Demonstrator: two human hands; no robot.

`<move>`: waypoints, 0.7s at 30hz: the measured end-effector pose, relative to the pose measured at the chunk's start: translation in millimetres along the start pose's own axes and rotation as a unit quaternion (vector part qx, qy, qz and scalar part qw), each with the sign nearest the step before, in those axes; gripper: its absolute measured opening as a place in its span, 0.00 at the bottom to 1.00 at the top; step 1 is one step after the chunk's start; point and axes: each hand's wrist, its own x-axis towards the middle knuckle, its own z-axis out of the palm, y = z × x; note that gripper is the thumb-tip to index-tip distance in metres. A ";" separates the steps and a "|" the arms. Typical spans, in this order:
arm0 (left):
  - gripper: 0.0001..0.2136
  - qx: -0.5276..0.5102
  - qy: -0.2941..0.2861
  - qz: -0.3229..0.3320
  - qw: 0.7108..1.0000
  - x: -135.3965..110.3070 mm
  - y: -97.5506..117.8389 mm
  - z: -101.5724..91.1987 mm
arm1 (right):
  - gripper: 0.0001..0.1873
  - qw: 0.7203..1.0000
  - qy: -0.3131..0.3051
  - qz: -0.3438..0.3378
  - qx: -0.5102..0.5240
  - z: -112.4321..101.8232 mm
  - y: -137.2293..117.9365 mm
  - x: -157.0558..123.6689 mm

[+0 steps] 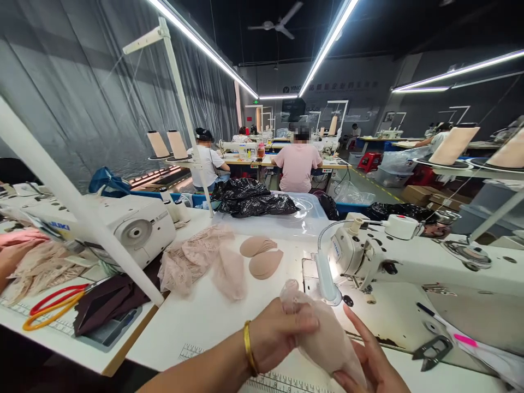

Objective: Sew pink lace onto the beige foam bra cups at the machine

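Observation:
Above the front of the sewing table, my left hand (282, 333) is closed on a beige piece of sheer fabric (323, 333), thumb lying on top. A crumpled end of it sticks up past the fist. My right hand (372, 349) grips the same fabric's lower right end, with the thumb beneath and one finger stretched up along its far side. Just beyond both hands stands a white sewing machine (360, 256) with a lit needle area. Beige bra cup pads (266, 265) lie in two groups on the table, beside beige lace fabric (196, 256).
Thread snips (434, 352) and a pen (426, 310) lie right of my hands. A ruler strip (282, 382) runs along the front edge. Left, another machine (135, 229) and red-and-yellow-handled scissors (57, 305) sit near a co-worker's hand (16, 254). Black plastic bags (254, 199) lie behind.

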 end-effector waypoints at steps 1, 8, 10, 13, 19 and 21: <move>0.20 0.106 -0.081 0.011 0.991 0.9 5.4 -6.1 | 0.36 0.995 -0.037 -0.063 -0.069 -11.5 -2.9 9.3; 0.07 0.717 -0.340 0.207 0.572 59.3 4.2 -39.7 | 0.16 0.821 -0.117 -0.339 -0.445 -45.7 -13.9 84.7; 0.08 0.736 -0.352 0.178 0.550 75.8 3.2 -40.9 | 0.18 0.823 -0.108 -0.340 -0.443 -47.0 -5.6 92.0; 0.08 0.741 -0.349 0.141 0.556 84.2 4.4 -37.9 | 0.19 0.842 -0.096 -0.334 -0.413 -51.3 1.6 89.4; 0.12 0.752 -0.256 0.133 0.592 72.8 -8.8 -26.5 | 0.19 0.865 -0.148 -0.268 -0.398 -57.1 -5.6 80.7; 0.12 0.752 -0.231 0.136 0.602 71.4 -15.8 -22.8 | 0.20 0.857 -0.122 -0.260 -0.428 -59.1 -1.2 80.9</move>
